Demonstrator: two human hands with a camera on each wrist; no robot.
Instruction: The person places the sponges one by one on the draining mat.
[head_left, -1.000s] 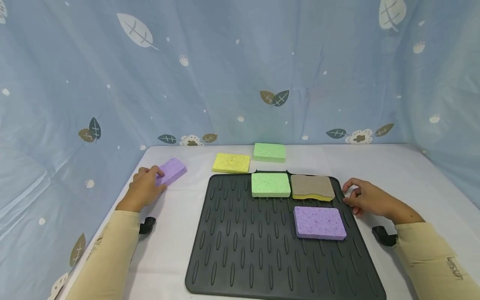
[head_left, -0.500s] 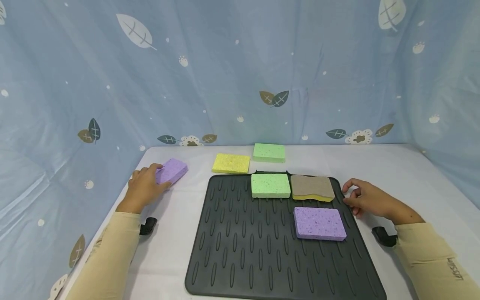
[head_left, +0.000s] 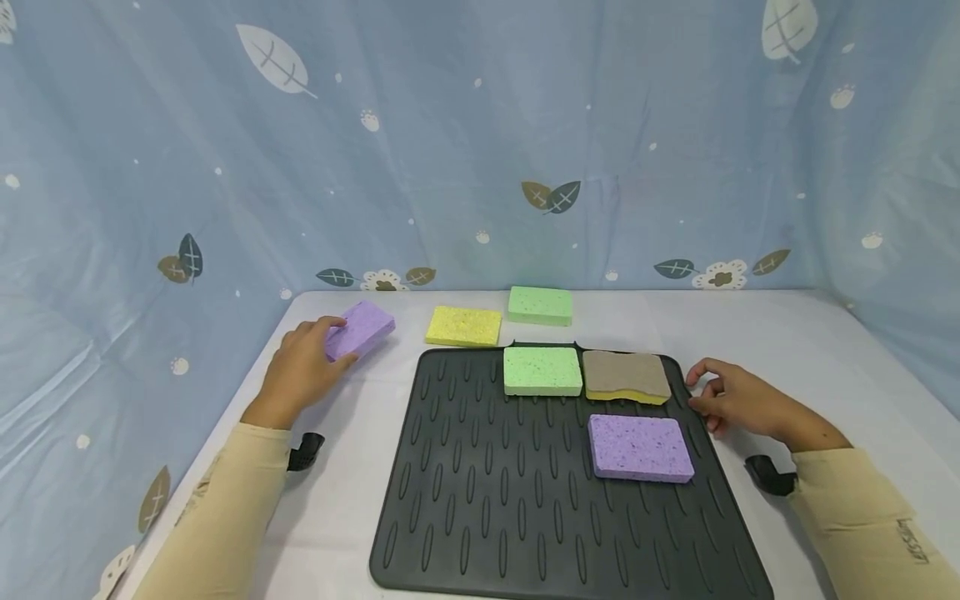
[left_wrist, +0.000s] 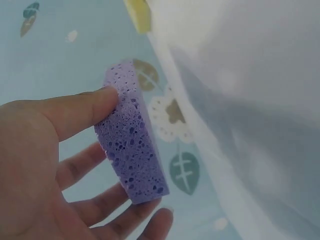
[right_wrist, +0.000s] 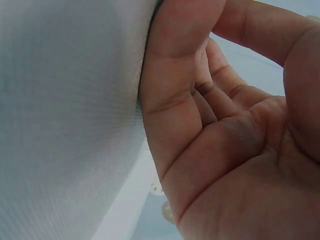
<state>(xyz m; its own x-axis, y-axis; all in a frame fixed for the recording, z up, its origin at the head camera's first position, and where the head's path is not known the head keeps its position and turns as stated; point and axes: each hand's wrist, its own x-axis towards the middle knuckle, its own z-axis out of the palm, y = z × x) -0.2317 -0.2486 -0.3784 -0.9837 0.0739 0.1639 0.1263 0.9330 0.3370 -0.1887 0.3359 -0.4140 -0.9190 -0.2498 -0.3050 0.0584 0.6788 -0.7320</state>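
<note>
My left hand (head_left: 298,367) pinches a purple sponge (head_left: 363,327) over the left side of the table. In the left wrist view the thumb (left_wrist: 90,110) presses one face of this porous block, and the other fingers reach behind it. At the right edge of the dark ribbed mat (head_left: 487,500), my right hand (head_left: 742,402) rests with loosely curled fingers and nothing visible in them. Nearest to it on the mat are a grey-topped yellow sponge (head_left: 626,373) and a second purple sponge (head_left: 641,448). A light green sponge (head_left: 542,371) lies beside the grey-topped one.
Behind the mat, a yellow sponge (head_left: 463,326) and another green sponge (head_left: 540,306) lie on the white tablecloth (head_left: 757,329). A blue leaf-patterned curtain (head_left: 450,150) hangs along the back and sides of the table.
My left hand has moved slightly right and away from me, carrying the purple sponge with it. The right hand and the sponges on the mat stay where they were.
</note>
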